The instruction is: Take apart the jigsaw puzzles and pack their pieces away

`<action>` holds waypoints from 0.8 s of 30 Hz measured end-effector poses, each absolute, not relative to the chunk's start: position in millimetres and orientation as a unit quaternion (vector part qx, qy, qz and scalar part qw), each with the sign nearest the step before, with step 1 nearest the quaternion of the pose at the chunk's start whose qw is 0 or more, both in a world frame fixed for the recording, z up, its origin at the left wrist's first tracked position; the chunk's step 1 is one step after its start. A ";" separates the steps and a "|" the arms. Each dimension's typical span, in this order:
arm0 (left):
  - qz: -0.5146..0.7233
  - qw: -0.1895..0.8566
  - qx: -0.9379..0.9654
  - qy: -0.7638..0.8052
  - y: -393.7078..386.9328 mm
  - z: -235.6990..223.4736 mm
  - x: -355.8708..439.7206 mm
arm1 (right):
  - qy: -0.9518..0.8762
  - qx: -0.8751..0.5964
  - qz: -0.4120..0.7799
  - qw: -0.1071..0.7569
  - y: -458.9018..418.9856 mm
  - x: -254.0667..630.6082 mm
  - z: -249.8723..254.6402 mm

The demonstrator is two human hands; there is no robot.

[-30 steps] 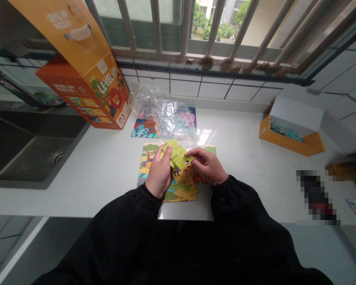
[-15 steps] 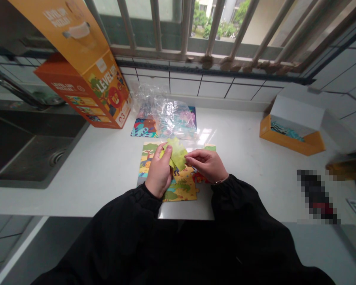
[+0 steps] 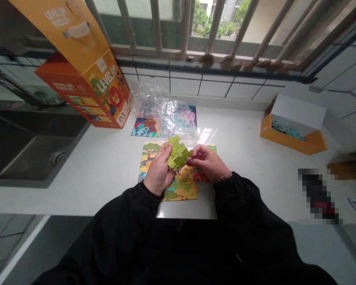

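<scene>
Head view: the left hand (image 3: 158,171) clamps overlapping green puzzle pieces (image 3: 175,151), their number unclear, above an animal puzzle (image 3: 182,188) on the desk (image 3: 240,130). The right hand (image 3: 210,163) pinches one piece's edge. Both partly hide the puzzle; pixelation masks a dark object (image 3: 318,194) at right.

Animal-scene puzzle (image 3: 182,188), centre: partly hidden by left hand (image 3: 159,173), right hand (image 3: 210,162) and yellow-green pieces (image 3: 175,150). Orange box (image 3: 83,89), upper left: raised flap (image 3: 90,49) is cut off by top edge. Sink (image 3: 17,183), left: cropped by left edge. Dark object (image 3: 319,196), lower right: pixelated, unidentifiable.
</scene>
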State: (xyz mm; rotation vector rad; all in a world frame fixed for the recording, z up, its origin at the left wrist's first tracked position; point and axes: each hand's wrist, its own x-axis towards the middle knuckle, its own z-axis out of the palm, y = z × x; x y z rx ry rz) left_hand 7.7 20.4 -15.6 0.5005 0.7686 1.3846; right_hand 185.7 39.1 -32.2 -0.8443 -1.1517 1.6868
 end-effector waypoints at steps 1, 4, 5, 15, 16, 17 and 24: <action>0.611 0.681 0.221 0.337 20.7 -16.0 7.8 | -0.468 -0.342 0.681 0.448 38.8 186.1 -32.0; 0.613 0.681 0.212 0.339 22.7 -18.4 6.8 | -0.478 -0.350 0.669 0.449 38.3 186.7 -31.2; 0.620 0.674 0.206 0.345 23.8 -19.6 5.9 | -0.481 -0.353 0.662 0.454 38.3 186.9 -30.7; 0.599 0.661 0.235 0.385 19.8 -23.1 9.1 | -0.459 -0.355 0.652 0.489 36.1 185.1 -26.8; 0.587 0.671 0.244 0.381 17.6 -22.2 10.5 | -0.458 -0.362 0.645 0.493 36.5 184.7 -27.5; 0.579 0.678 0.248 0.377 15.9 -21.4 11.7 | -0.457 -0.373 0.634 0.499 37.1 184.5 -28.5; 0.574 0.678 0.273 0.369 12.0 -19.7 14.2 | -0.473 -0.423 0.607 0.478 40.1 185.2 -36.7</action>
